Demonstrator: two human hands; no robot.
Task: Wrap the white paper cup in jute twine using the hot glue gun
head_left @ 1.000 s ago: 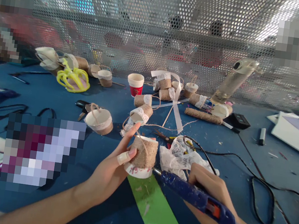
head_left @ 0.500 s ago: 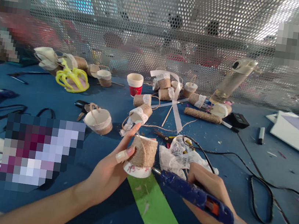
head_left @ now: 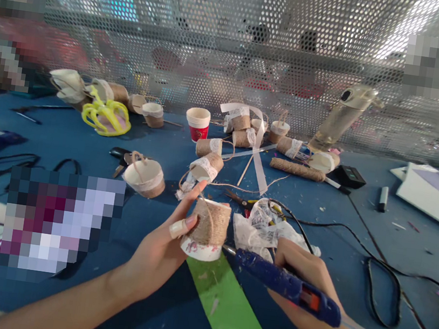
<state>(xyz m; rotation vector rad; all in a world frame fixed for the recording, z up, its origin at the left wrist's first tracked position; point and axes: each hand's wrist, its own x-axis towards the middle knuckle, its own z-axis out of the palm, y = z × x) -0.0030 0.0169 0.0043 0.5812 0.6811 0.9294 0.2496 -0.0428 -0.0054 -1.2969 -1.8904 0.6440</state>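
My left hand (head_left: 165, 247) grips a paper cup wrapped in brown twine (head_left: 209, 227), held on its side above the blue table, with the thumb over the wrapping and a finger along its top. My right hand (head_left: 304, 277) holds a blue glue gun (head_left: 288, 286) whose metal tip points at the cup's lower white rim and lies almost against it. A clear glue stick sticks out of the gun's back towards the lower right. Behind the gun lies a heap of white lace (head_left: 265, 228).
A green paper strip (head_left: 229, 310) lies on the blue table (head_left: 357, 227) under the cup. Several twine-wrapped cups (head_left: 145, 176), a red paper cup (head_left: 198, 124), scissors (head_left: 241, 199), a twine-covered stick (head_left: 298, 169), yellow loops (head_left: 106, 115), black cables (head_left: 384, 286) and a perforated metal screen (head_left: 236, 41) surround it.
The glue gun and the cup have shifted very slightly up and left; both grips are the same.
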